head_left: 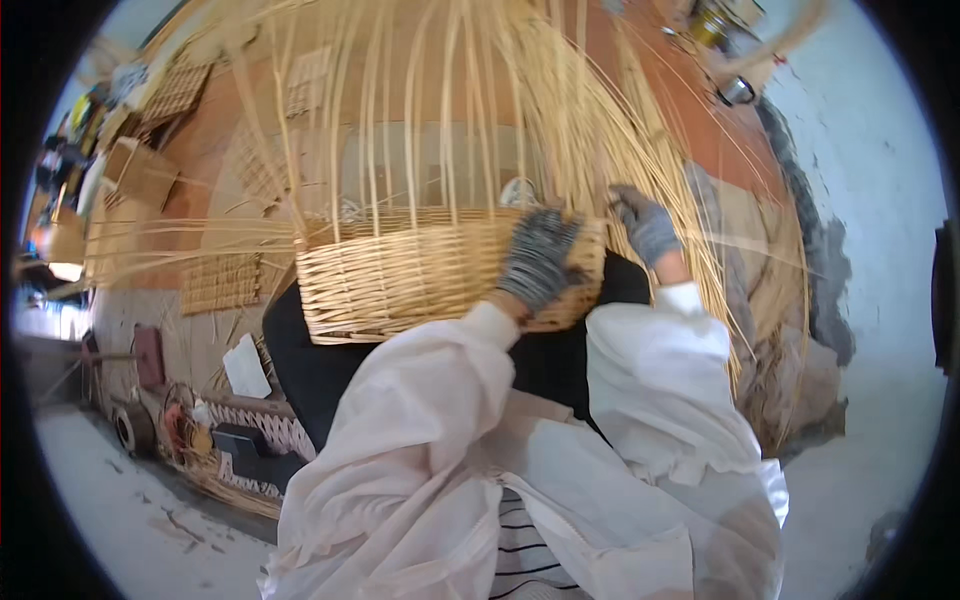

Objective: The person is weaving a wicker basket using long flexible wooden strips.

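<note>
A woven wicker basket (pixel 400 270) lies across my lap, its long wall facing me and tall unwoven stakes fanning out from its far side. My left hand (pixel 538 258), in a grey knitted glove, grips the upper edge near the basket's right end, with the thumb against the front weave. Just beyond that end is my right hand (pixel 648 225), gloved the same way. Its fingers are curled in beside the loose rods, and whatever thin strand may be between them cannot be made out.
A thick bundle of long pale rods (pixel 600 130) spreads over the floor at the right, beside a plastered wall (pixel 890 200). Flat woven panels (pixel 220 283) lie at the left. Tools and a dark block (pixel 243 440) sit low left. A metal cup (pixel 736 92) is far right.
</note>
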`<state>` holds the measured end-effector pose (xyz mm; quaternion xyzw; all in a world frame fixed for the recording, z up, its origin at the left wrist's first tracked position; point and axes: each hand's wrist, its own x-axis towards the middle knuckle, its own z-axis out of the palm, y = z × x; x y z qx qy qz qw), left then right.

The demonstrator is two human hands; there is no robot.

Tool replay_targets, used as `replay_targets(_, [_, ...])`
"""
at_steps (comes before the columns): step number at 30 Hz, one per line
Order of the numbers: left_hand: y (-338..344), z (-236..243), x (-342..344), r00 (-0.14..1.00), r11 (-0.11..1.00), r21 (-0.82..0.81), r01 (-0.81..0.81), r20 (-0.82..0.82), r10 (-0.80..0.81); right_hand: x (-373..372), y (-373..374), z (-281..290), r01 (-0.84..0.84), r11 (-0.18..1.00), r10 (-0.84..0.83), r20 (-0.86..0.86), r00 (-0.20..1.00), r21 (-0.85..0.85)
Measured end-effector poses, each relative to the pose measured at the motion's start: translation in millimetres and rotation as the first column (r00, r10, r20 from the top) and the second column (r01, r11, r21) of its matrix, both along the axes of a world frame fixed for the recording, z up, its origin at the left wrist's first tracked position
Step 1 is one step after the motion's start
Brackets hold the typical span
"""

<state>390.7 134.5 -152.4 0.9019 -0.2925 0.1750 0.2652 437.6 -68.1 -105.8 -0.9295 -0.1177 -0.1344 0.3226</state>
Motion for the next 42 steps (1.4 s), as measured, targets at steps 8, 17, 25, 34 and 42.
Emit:
replay_targets(8, [17, 14, 8, 0.997, 0.999, -0.044, 0.02, -0.067, -0.023, -3, 14, 35, 0.061, 0.96, -0.059, -0.017, 0.998, 0.274])
replay_targets(17, [-38, 5, 9, 0.991, 0.988, -0.107, -0.114, -0.076, 0.106, 22, -21, -5, -0.524, 0.831, 0.401, -0.452, 0.797, -0.188])
replay_targets(25, [-53, 11, -5, 0.994, 0.997, -0.005, -0.078, -0.075, 0.078, 34, -11, -36, -0.223, 0.895, 0.336, -0.254, 0.907, 0.387])
replay_targets(34, [-38, 40, 27, 0.788, 0.957, 0.191, -0.218, -0.545, 0.288, 53, 13, -91, 0.063, 0.964, -0.015, -0.184, 0.983, 0.257])
replay_targets(42, [-4, 17, -17, 0.955, 0.964, -0.083, -0.253, -0.18, 0.236, 33, 20, -50, 0.497, 0.415, 0.187, -0.605, 0.774, 0.763])
